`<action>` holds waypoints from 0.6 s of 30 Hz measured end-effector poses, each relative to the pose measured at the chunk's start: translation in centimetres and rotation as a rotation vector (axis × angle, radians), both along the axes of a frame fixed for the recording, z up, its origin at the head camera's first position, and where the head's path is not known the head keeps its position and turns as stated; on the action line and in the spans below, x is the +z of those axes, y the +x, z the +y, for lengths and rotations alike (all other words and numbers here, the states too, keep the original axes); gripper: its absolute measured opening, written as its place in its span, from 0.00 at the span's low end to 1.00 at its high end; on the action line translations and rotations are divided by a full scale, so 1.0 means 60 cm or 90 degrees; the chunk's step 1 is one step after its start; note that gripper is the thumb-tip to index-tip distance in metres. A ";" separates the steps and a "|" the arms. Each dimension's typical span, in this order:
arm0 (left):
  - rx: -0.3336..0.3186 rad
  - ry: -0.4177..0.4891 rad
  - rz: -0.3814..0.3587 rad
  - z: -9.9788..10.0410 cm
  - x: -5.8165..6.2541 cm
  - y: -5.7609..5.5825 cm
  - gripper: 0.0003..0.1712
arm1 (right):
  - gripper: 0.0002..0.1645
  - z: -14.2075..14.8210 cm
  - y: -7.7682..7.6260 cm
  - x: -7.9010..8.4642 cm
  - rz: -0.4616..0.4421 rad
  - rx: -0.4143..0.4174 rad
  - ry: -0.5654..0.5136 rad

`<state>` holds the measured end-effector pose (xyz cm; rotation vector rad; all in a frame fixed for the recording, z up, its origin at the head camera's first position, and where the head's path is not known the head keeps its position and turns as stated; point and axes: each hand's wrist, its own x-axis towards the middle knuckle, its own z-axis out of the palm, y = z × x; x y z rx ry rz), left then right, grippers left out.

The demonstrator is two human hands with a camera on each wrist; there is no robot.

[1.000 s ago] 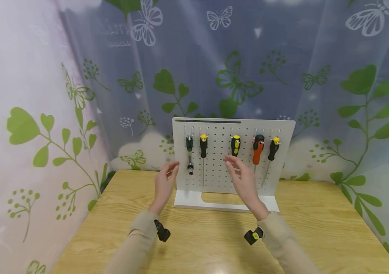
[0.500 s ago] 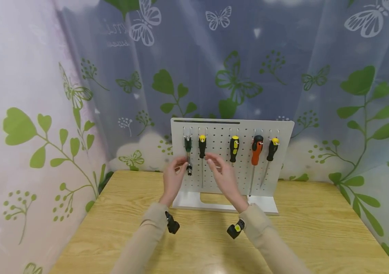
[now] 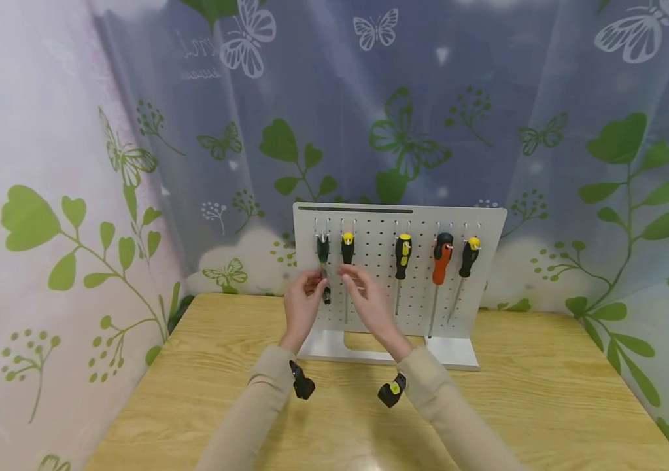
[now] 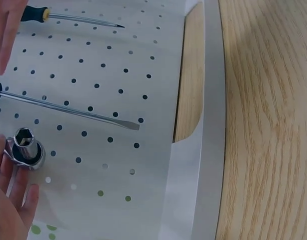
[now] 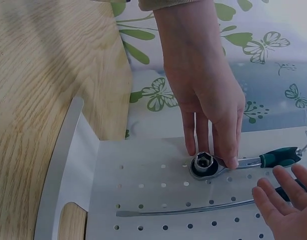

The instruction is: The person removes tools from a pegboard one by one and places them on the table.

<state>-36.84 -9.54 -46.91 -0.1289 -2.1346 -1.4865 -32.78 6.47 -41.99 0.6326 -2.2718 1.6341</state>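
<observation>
A ratchet wrench (image 3: pixel 323 249) with a green and black handle hangs at the left end of a white pegboard (image 3: pixel 378 288). My left hand (image 3: pixel 302 309) pinches its shaft just above the head, thumb in front and fingers behind. The ratchet's socket (image 4: pixel 26 144) faces the left wrist camera. Beside it hangs a flat-blade screwdriver (image 3: pixel 348 246) with a black handle and yellow top. My right hand (image 3: pixel 371 311) hovers before this screwdriver with loosely bent fingers and holds nothing. In the right wrist view, its fingers overlap the screwdriver's handle end.
Farther right on the board hang a yellow-and-black screwdriver (image 3: pixel 403 256), an orange one (image 3: pixel 442 260) and a black one with a yellow top (image 3: pixel 470 258). The board's white base (image 3: pixel 452 353) stands on a wooden table (image 3: pixel 546 392), before a patterned curtain (image 3: pixel 334 98).
My left hand has moved right to the ratchet wrench and now pinches it. My right hand has shifted left, from the middle screwdriver to the one beside the ratchet wrench.
</observation>
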 end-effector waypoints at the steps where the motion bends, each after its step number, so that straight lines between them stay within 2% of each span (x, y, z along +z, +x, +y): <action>1: 0.000 0.000 -0.001 -0.001 0.000 0.000 0.11 | 0.24 -0.003 0.000 0.000 0.000 0.001 0.001; 10: -0.032 0.015 -0.024 -0.012 0.005 0.013 0.11 | 0.25 -0.031 -0.006 0.005 -0.017 0.012 0.038; 18: -0.074 0.011 -0.014 -0.020 0.008 0.021 0.13 | 0.28 -0.054 -0.014 0.004 -0.040 -0.006 0.048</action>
